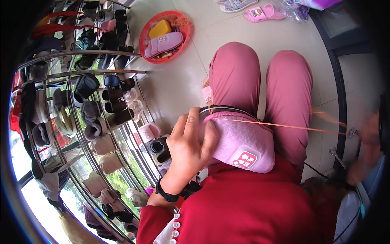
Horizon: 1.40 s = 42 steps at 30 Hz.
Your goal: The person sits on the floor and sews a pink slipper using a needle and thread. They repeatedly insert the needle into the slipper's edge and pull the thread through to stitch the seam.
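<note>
A pink cloth slipper (243, 140) with a dark sole edge and a red-and-white patch lies over my lap. My left hand (195, 137) grips it at its left end, thumb on the cloth and fingers towards the sole edge. From near my left thumb, an orange thread (292, 125) stretches taut across the slipper and my legs to the right. My right hand (369, 129), strongly blurred at the right rim of the view, is at the far end of that thread; its fingers are hard to make out.
Metal racks (82, 71) full of shoes stand on the left. A red plastic basket (140, 45) on the tiled floor holds another pink slipper (164, 44) and a yellow object (160, 29). Pink sandals (263, 13) lie at the top, near a dark frame (335, 61) on the right.
</note>
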Motion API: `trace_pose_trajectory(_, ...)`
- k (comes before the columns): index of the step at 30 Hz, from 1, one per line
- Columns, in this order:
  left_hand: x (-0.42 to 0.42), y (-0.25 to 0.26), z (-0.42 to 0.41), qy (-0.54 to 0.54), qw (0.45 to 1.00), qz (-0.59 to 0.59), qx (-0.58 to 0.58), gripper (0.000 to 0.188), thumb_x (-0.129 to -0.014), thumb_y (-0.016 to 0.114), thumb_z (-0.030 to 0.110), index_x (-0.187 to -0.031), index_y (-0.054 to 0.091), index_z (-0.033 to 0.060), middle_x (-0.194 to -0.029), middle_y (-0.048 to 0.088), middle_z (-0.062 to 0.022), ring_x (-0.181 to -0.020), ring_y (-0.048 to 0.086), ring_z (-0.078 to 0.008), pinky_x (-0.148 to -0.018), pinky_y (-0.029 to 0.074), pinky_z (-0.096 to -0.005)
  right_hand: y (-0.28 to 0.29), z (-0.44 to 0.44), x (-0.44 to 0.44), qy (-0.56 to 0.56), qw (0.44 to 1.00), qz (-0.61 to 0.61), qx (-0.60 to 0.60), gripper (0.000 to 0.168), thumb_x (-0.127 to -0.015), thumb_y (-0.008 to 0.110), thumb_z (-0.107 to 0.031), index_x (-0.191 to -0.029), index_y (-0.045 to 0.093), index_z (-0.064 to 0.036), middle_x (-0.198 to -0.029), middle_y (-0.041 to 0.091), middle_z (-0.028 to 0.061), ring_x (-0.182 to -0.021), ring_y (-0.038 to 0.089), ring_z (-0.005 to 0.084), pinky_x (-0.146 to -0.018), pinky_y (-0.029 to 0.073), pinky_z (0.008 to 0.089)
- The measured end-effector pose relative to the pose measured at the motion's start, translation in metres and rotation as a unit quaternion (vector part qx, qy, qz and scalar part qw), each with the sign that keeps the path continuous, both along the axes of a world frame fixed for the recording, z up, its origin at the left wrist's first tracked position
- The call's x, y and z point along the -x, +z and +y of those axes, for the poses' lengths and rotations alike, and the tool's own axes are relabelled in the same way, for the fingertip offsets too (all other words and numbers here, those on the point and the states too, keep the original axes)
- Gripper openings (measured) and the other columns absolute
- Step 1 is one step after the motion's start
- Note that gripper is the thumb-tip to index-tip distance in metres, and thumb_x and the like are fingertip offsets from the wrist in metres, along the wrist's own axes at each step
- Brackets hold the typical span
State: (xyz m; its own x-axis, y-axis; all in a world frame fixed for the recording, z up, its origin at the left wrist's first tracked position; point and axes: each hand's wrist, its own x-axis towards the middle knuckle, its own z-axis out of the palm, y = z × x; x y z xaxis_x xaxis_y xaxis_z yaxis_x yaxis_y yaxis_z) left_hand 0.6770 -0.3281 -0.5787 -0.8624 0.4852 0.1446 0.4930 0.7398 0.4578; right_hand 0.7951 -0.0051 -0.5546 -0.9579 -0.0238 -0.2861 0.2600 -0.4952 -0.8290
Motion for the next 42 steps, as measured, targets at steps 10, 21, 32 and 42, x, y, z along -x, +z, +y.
trace_pose_trajectory(10,0.008,0.004,0.009,-0.031,0.997,-0.047,-0.047,0.035,-0.082,0.064,0.017,-0.111,0.058,-0.002,-0.081,0.06,-0.017,-0.063,0.062,-0.0327,-0.055,0.05,-0.0378,-0.087,0.202,-0.242,-0.365,0.901,-0.211,-0.105,0.029,-0.095,0.055,-0.033,-0.107,0.059,-0.008,-0.088,0.059,-0.0013,-0.08,0.058,0.0068,-0.073,0.047,0.0189)
trace_pose_trajectory(21,-0.006,0.003,0.006,0.0,0.97,-0.168,-0.177,0.044,-0.081,0.065,0.021,-0.118,0.053,-0.001,-0.095,0.062,-0.0172,-0.084,0.063,-0.0272,-0.078,0.049,-0.0333,-0.039,0.08,-0.077,-0.322,0.842,-0.193,-0.387,0.028,-0.095,0.052,-0.027,-0.105,0.055,-0.001,-0.081,0.065,0.005,-0.075,0.061,0.0128,-0.08,0.048,0.0271)
trace_pose_trajectory(32,0.007,0.001,-0.007,0.097,0.861,-0.362,-0.345,0.04,-0.079,0.063,0.011,-0.116,0.056,-0.0039,-0.1,0.063,-0.0061,-0.091,0.058,-0.0125,-0.084,0.046,-0.0266,-0.001,-0.056,0.088,0.103,0.985,0.076,-0.112,0.012,-0.092,0.058,-0.013,-0.09,0.053,-0.002,-0.08,0.063,0.0049,-0.06,0.049,0.0033,-0.054,0.041,0.0193)
trace_pose_trajectory(42,0.023,-0.008,-0.009,0.042,0.859,-0.389,-0.33,0.035,-0.087,0.054,0.016,-0.117,0.053,-0.0028,-0.102,0.061,-0.0067,-0.095,0.055,-0.0129,-0.087,0.043,-0.0268,-0.021,-0.113,0.111,0.141,0.954,0.165,-0.206,0.012,-0.09,0.06,-0.01,-0.087,0.052,-0.002,-0.073,0.055,0.0003,-0.06,0.052,0.0055,-0.05,0.042,0.0226)
